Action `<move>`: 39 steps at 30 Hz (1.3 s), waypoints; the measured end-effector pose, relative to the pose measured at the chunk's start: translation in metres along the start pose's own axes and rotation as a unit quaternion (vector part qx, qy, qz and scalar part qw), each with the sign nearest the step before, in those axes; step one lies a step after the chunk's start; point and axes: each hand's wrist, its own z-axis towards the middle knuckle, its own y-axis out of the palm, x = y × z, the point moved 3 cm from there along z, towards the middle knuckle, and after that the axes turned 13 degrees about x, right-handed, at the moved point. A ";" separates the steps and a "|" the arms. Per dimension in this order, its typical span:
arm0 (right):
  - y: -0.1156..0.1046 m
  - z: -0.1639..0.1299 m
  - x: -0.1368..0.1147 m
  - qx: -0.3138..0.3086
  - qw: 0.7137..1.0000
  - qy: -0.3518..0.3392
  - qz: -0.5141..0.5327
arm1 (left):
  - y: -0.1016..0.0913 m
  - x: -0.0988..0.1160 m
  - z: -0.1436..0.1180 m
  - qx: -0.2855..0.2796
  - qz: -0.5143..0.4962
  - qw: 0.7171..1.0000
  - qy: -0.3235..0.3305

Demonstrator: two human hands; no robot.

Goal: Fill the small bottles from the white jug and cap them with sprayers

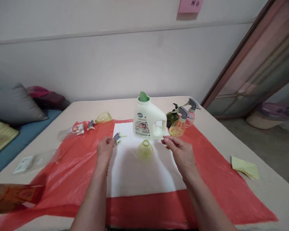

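Observation:
My left hand (pixel 105 149) pinches a grey and pale-green spray trigger head (pixel 117 137) just above the white cloth (pixel 139 173). A small open yellow-green spray bottle body (pixel 145 149) stands on the cloth between my hands. My right hand (pixel 179 150) hovers to its right with the fingers loosely curled and nothing in them, close to a white detergent jug (pixel 148 120) with a green spout. The cloth lies on a red plastic sheet (pixel 207 179).
Three spray bottles, dark green (pixel 171 118), orange (pixel 178 126) and pink (pixel 192 113), stand right of the jug. A yellow bottle body (pixel 103 117) and another trigger (pixel 91 124) lie at the back left beside clear packets (pixel 71 131). Yellow paper (pixel 245 167) lies at the right.

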 end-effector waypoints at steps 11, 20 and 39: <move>0.005 -0.002 -0.003 -0.036 0.999 0.001 0.015 | 0.048 -0.005 -0.038 -0.076 -0.079 0.992 -0.064; 0.008 -0.019 -0.035 -0.088 0.996 -0.006 0.034 | -0.018 0.053 -0.061 0.059 -0.326 0.943 -0.025; -0.036 -0.025 -0.079 0.147 0.972 -0.159 0.087 | 0.010 0.066 -0.122 -0.155 -0.201 0.966 0.045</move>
